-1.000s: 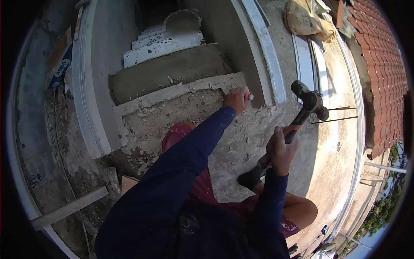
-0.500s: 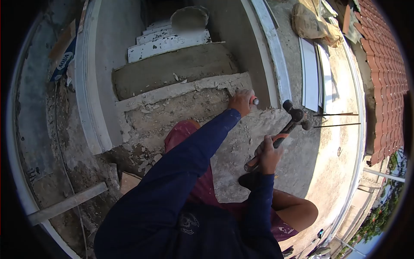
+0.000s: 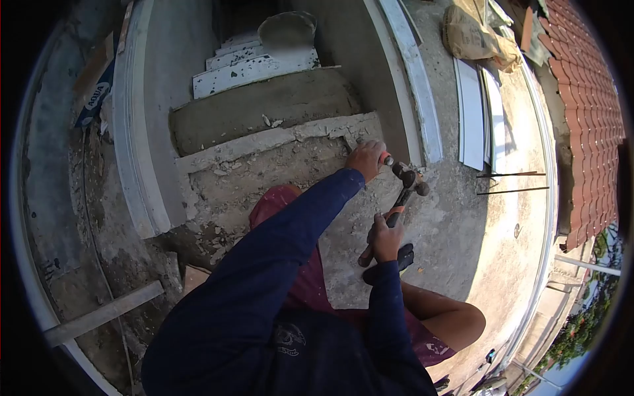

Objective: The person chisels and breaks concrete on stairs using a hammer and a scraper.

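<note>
My left hand is wrapped round a chisel, and its round metal end with a bit of orange grip sticks out to the right. The chisel's tip is hidden behind the hand, at the broken concrete edge of the top step. In my right hand is a hammer with a dark metal head and a black and orange handle. The hammer head is right at the chisel's end. Chipped rubble lies around the rough recess below the step edge.
Stairs with white, speckled risers descend between two plastered walls, and a bucket stands on them. To the right are white panels, a sack and two thin bars. A wooden plank lies lower left.
My right hand has swung the hammer left, bringing its head from out at the right to the chisel's end. My left hand keeps its place on the chisel.
</note>
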`<action>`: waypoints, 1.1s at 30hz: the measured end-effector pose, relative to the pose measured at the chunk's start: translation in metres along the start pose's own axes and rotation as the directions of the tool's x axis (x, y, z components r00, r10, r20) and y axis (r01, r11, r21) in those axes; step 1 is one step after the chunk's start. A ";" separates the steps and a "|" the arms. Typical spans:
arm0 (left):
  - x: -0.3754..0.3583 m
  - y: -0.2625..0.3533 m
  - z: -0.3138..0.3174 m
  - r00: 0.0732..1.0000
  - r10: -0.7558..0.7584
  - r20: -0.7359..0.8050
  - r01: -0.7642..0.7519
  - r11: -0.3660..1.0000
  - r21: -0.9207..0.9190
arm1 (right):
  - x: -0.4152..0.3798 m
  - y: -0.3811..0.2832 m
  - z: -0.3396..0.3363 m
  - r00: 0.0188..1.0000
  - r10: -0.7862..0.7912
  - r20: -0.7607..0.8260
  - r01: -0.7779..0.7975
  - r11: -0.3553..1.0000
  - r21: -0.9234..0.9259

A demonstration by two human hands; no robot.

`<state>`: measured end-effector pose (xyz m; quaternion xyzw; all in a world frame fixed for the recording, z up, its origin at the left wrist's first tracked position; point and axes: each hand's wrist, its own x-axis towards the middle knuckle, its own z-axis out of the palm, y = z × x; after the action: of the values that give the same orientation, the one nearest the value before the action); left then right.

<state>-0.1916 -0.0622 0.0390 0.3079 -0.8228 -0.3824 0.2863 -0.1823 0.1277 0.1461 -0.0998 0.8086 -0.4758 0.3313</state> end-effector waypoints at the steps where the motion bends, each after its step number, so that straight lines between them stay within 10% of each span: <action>1: -0.001 0.000 -0.001 1.000 0.007 -0.009 -0.007 1.000 -0.008 | -0.005 -0.013 -0.001 0.999 -0.035 -0.008 0.035 0.999 -0.002; 6: -0.005 0.003 -0.004 0.999 -0.023 0.034 0.023 0.999 -0.022 | -0.017 -0.048 0.001 0.880 -0.415 -0.230 0.473 0.727 0.498; 9: -0.002 0.001 -0.006 0.996 -0.020 0.092 0.021 1.000 -0.008 | 0.027 0.030 0.009 0.887 -0.400 -0.230 0.384 0.916 -0.113; 10: -0.006 -0.006 0.000 0.995 0.007 0.104 -0.007 1.000 0.001 | 0.026 0.012 0.004 0.993 0.113 0.024 -0.108 0.982 -0.158; 18: -0.006 -0.012 -0.005 0.985 -0.028 0.169 0.025 1.000 0.017 | 0.009 -0.002 0.016 0.961 -0.197 -0.196 0.273 0.798 0.537; 21: -0.010 -0.009 -0.005 0.971 -0.038 0.237 0.028 0.999 0.043 | 0.022 0.016 0.005 0.981 0.187 0.050 -0.191 0.978 0.083; 25: -0.011 -0.017 0.002 0.963 -0.024 0.267 0.015 0.999 0.035 | -0.005 -0.044 -0.021 0.994 -0.091 -0.054 0.096 0.991 0.097; 28: -0.016 -0.018 -0.001 0.958 -0.049 0.283 0.041 0.999 0.034 | -0.003 -0.055 -0.012 0.932 -0.318 -0.175 0.363 0.796 0.484; 31: -0.010 -0.021 -0.002 0.922 -0.078 0.379 0.070 0.997 0.035 | 0.026 0.014 -0.001 0.994 0.079 -0.069 -0.088 0.986 -0.138; 33: 0.007 -0.023 -0.009 0.919 -0.058 0.389 0.048 0.998 0.035 | 0.024 0.030 -0.020 0.988 0.153 0.014 -0.153 0.988 0.002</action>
<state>-0.1827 -0.0831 0.0274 0.2514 -0.8593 -0.4335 0.1023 -0.2089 0.1460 0.1169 -0.0404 0.8108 -0.4496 0.3727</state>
